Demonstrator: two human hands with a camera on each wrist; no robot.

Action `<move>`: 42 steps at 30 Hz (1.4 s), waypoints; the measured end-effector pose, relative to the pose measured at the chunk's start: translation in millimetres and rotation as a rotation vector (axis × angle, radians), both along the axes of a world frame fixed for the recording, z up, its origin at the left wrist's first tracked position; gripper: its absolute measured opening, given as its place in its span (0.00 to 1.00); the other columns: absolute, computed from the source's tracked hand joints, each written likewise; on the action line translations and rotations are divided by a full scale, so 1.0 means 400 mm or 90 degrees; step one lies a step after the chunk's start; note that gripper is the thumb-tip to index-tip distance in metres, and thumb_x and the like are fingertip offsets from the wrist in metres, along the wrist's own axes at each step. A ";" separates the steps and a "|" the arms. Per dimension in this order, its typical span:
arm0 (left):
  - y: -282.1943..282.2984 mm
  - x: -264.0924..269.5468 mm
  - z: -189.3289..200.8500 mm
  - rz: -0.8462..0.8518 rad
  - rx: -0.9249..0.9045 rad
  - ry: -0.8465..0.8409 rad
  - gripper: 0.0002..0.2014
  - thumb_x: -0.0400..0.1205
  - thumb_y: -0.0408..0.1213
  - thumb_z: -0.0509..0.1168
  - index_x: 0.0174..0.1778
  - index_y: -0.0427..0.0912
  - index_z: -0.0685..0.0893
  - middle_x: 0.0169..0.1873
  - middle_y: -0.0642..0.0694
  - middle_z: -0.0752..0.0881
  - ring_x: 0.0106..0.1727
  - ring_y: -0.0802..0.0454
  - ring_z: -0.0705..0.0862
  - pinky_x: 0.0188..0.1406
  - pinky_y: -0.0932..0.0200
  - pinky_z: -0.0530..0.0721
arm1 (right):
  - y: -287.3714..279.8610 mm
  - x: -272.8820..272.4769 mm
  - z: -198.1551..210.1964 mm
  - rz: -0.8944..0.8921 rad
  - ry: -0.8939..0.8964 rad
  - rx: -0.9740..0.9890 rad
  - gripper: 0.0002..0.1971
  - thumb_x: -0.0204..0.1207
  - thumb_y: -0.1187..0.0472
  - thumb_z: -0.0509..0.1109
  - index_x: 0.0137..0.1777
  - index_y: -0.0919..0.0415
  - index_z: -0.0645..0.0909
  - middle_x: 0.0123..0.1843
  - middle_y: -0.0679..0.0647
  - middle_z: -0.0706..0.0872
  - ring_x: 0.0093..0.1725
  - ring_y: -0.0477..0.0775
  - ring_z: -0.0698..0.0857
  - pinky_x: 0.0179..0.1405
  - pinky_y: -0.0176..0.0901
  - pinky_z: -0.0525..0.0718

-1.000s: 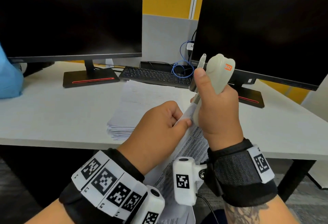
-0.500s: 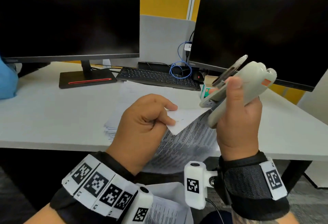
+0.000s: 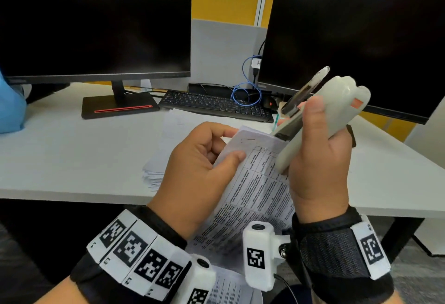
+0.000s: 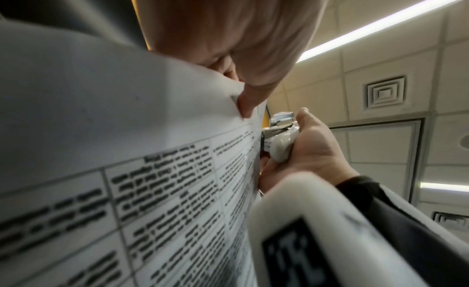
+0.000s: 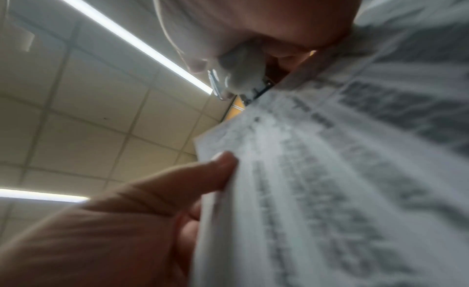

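Observation:
My left hand (image 3: 212, 156) pinches the top corner of a set of printed sheets (image 3: 255, 190) between thumb and curled fingers, held up in front of the desk. My right hand (image 3: 317, 159) grips a pale grey stapler (image 3: 320, 120), tilted up to the right, its jaws parted. The stapler's mouth sits at the sheets' upper right corner. In the left wrist view the printed sheets (image 4: 152, 191) fill the left, with the stapler (image 4: 281, 138) beyond their edge. The right wrist view shows the stapler (image 5: 241, 72) above the blurred sheets (image 5: 330, 181).
A white desk (image 3: 72, 154) carries a stack of paper (image 3: 163, 154), a black keyboard (image 3: 216, 106), two dark monitors (image 3: 96, 24) (image 3: 356, 48) and a blue cable (image 3: 248, 86). A blue object (image 3: 10, 111) lies at the far left.
The stapler has tipped from near upright to slanting right and come off the paper, then its mouth closed in on the top corner. My left hand re-gripped the sheets, now showing the printed side.

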State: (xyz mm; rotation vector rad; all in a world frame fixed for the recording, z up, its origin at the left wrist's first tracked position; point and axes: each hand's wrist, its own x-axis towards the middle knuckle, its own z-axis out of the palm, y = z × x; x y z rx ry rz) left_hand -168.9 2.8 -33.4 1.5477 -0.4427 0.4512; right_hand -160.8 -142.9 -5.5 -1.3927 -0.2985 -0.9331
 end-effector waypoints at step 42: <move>0.020 -0.007 -0.001 0.148 0.195 -0.245 0.14 0.65 0.14 0.64 0.28 0.39 0.82 0.41 0.56 0.85 0.48 0.63 0.83 0.48 0.74 0.78 | -0.026 -0.002 0.022 0.061 -0.012 0.069 0.30 0.69 0.28 0.68 0.44 0.59 0.81 0.31 0.46 0.85 0.35 0.52 0.85 0.37 0.43 0.83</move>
